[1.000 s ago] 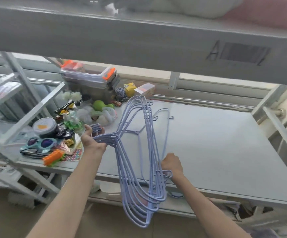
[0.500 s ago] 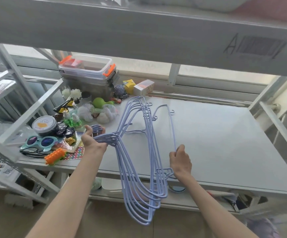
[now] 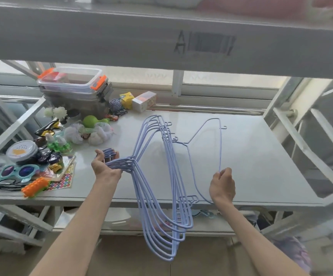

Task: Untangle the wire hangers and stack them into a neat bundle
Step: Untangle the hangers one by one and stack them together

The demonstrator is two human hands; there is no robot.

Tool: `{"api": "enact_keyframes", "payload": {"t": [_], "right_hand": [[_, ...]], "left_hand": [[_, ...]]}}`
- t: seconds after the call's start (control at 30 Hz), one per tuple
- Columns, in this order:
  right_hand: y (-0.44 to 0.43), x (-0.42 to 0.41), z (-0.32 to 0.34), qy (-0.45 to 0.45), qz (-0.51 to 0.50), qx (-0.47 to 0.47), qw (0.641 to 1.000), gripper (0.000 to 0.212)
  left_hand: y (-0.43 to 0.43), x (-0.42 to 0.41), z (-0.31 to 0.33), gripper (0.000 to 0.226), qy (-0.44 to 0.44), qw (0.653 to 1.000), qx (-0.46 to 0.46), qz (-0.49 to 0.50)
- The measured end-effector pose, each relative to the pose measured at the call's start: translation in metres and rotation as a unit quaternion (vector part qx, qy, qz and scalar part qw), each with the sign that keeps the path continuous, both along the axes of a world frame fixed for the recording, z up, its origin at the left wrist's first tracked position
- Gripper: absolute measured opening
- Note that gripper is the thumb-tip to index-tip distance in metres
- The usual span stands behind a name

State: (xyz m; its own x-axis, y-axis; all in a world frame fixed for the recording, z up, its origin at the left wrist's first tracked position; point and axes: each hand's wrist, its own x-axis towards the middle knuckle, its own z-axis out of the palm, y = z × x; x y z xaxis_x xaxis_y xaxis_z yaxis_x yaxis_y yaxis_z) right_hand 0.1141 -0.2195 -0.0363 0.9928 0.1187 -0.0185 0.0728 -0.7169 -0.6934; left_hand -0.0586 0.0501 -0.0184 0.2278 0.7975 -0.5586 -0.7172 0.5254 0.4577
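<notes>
My left hand [image 3: 106,169] is closed around the necks and hooks of a bundle of several pale blue wire hangers [image 3: 157,196]. The bundle hangs over the front edge of the white table [image 3: 261,166], its far shoulders resting on the tabletop. To its right a single blue hanger [image 3: 220,146] stands apart from the bundle. My right hand [image 3: 222,185] pinches its straight bottom bar, and its hook end still reaches toward the bundle near the middle of the table.
The table's left part holds clutter: stacked clear boxes with orange clips [image 3: 74,86], a green toy [image 3: 91,120], mesh sponges [image 3: 100,134], blue goggles [image 3: 18,172], an orange toy [image 3: 35,186]. A thick white beam [image 3: 161,36] crosses overhead. White frame rails [image 3: 309,152] stand at the right.
My right hand has drawn the single hanger out to the right, away from the bundle. My left hand keeps its grip on the bundle in about the same place.
</notes>
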Motion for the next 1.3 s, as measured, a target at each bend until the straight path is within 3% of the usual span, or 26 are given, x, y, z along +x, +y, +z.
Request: {"api": "enact_keyframes", "payload": {"t": [0.43,0.83,1.3], "right_hand": [[-0.090,0.084,0.018,0.018,-0.077,0.066,0.995,0.015],[-0.132,0.125,0.024,0.007,0.089,0.111,0.990,0.014],[-0.124,0.124,0.018,0.004,0.209,0.115,0.971,0.021]], "left_hand": [[-0.082,0.056,-0.004,0.025,-0.008,0.999,0.009,0.036],[-0.155,0.118,-0.019,0.026,0.004,0.998,0.003,0.068],[-0.161,0.160,-0.033,0.022,-0.018,0.997,-0.007,0.071]]}}
